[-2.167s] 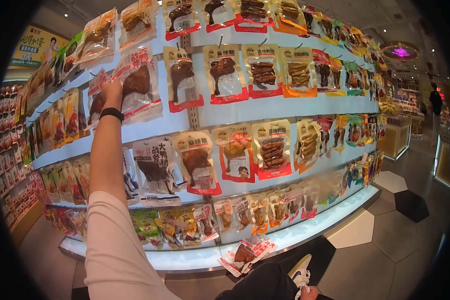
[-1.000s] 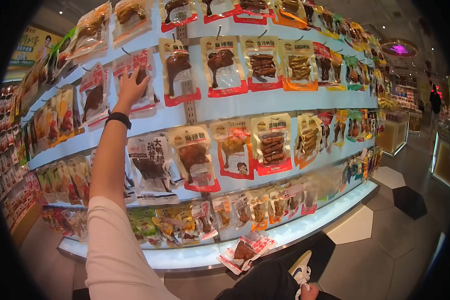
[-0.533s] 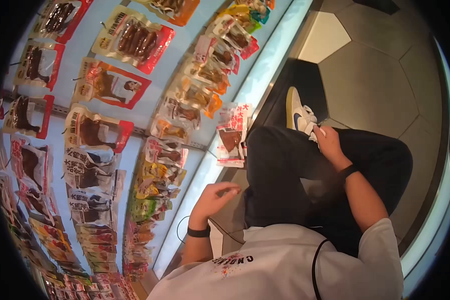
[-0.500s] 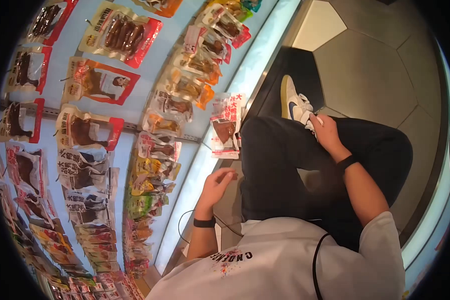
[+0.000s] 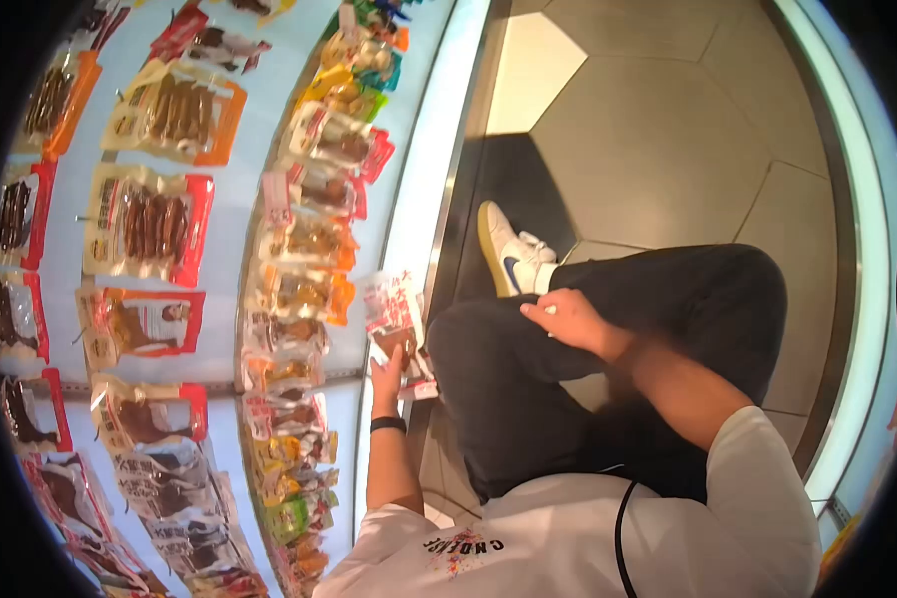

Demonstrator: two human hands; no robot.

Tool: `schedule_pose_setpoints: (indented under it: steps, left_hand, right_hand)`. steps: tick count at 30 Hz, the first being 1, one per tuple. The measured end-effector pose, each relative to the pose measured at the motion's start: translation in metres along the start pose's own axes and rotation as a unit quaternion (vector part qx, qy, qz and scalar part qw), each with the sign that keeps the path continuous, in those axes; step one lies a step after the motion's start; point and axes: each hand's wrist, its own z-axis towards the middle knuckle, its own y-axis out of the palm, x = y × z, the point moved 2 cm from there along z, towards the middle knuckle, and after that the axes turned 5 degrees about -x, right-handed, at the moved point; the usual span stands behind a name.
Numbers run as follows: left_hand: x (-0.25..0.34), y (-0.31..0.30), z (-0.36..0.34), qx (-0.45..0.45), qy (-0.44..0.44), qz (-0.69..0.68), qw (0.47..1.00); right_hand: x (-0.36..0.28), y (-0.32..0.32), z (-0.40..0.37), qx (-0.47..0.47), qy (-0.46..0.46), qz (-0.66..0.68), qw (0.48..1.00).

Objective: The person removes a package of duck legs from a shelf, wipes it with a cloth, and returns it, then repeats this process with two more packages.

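Note:
My left hand (image 5: 387, 377) is at the lower part of a white-and-red packet of vacuum-packed meat (image 5: 393, 304), its thumb lying across the brown meat window. The other fingers are hidden behind the packet. The packet leans upright between the lit shelf edge and my bent knee. My right hand (image 5: 576, 324) rests over my other leg, its fingers closed around something small and white that is too small to name.
Hanging rows of packaged meat snacks (image 5: 154, 224) cover the shelf on the left, with a nearer row of smaller packets (image 5: 309, 239). A glowing ledge (image 5: 424, 189) runs beside the tiled floor (image 5: 658, 140). My white shoe (image 5: 508, 249) stands near it.
My left hand has reached up to the meat packet and taken hold of its lower part. The view has shifted, moving the shelf and legs leftward and down. My right hand stays closed.

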Motion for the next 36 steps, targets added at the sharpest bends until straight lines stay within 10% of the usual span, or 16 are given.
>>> schedule_pose_setpoints:
  steps: [7,12,19,26,30,33,36]
  left_hand:
    - [-0.010,-0.015,0.043,-0.049,0.102,-0.058,0.992]
    - [-0.025,-0.042,0.051,-0.026,0.055,0.044,0.997]
    - [-0.048,-0.051,0.026,-0.098,-0.068,-0.150,0.981]
    - [0.008,-0.055,-0.046,-0.022,0.255,-0.075,0.964]
    - [0.082,-0.071,-0.135,0.048,0.352,0.142,0.924]
    - [0.095,-0.098,-0.166,0.075,0.323,0.071,0.941]
    - [0.115,-0.109,-0.187,0.047,0.276,-0.294,0.914]
  right_hand:
    - [-0.006,-0.007,0.005,0.069,-0.044,-0.028,0.996]
    - [0.011,0.013,0.003,-0.009,-0.051,-0.040,0.998]
    - [0.022,0.012,0.004,0.018,-0.091,-0.058,0.994]
    - [0.010,0.003,-0.003,0.085,-0.208,-0.055,0.973]
    - [0.002,0.004,-0.006,0.017,-0.120,0.049,0.991]
    - [-0.012,0.006,-0.012,-0.028,-0.058,0.138,0.988]
    - [-0.027,0.006,-0.015,-0.029,-0.059,0.162,0.985]
